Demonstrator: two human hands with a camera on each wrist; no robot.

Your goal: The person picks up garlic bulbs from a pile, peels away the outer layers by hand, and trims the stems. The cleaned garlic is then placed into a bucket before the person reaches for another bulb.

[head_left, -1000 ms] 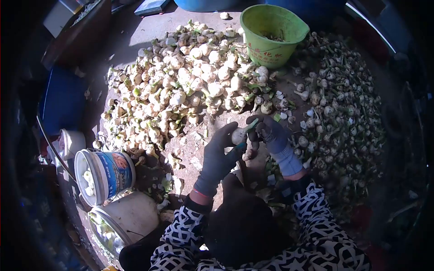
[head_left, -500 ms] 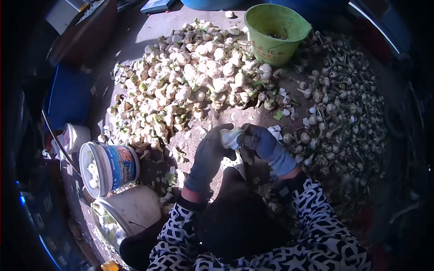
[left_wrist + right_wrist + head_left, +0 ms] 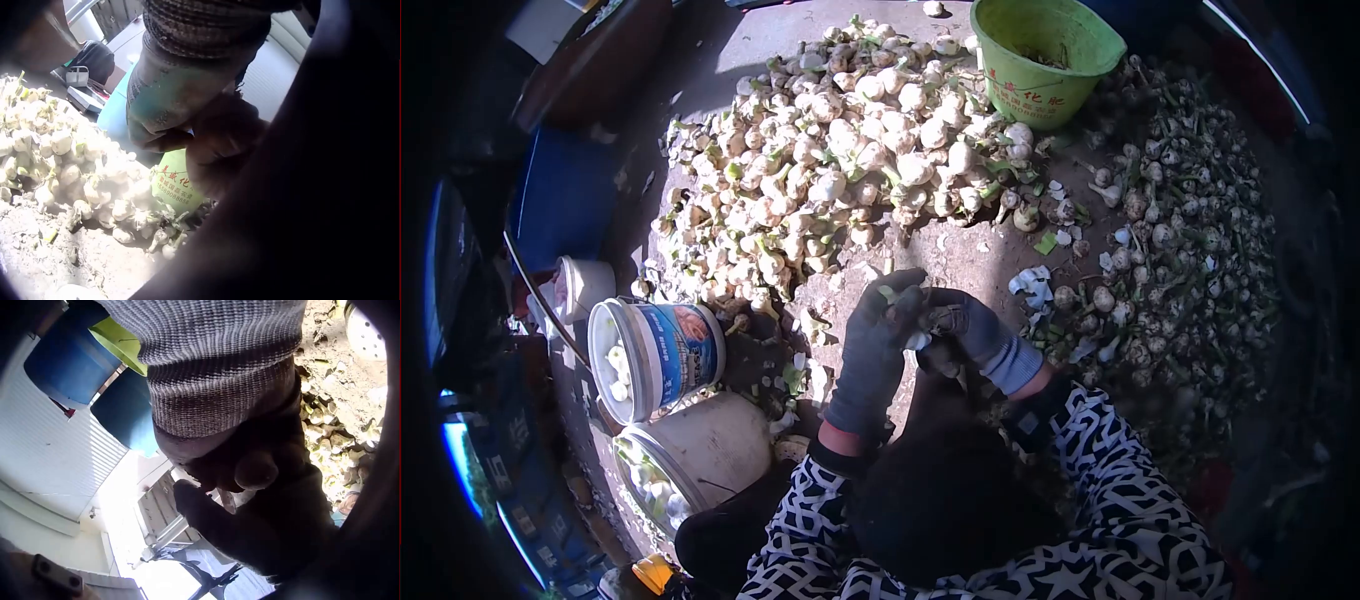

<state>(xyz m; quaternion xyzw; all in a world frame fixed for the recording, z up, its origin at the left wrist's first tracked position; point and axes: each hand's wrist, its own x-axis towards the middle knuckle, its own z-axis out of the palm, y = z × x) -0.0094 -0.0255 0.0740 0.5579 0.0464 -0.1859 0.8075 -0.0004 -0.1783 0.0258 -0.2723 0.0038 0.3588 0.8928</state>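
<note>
At frame centre your left hand [image 3: 868,345] seems curled round the half-hidden garlic [image 3: 917,342], which could slip if your right hand [image 3: 980,330], its hold unclear, tugs hard.

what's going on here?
A person's gloved left hand and right hand meet over what looks like a piece of garlic, mostly hidden by the fingers, so the exact step isn't clear. Ahead lies a big pile of pale garlic; a darker pile of garlic is on the right. On the left, the blue-labelled bucket and white bucket beside it hold pale pieces. A green bucket stands behind.
</note>
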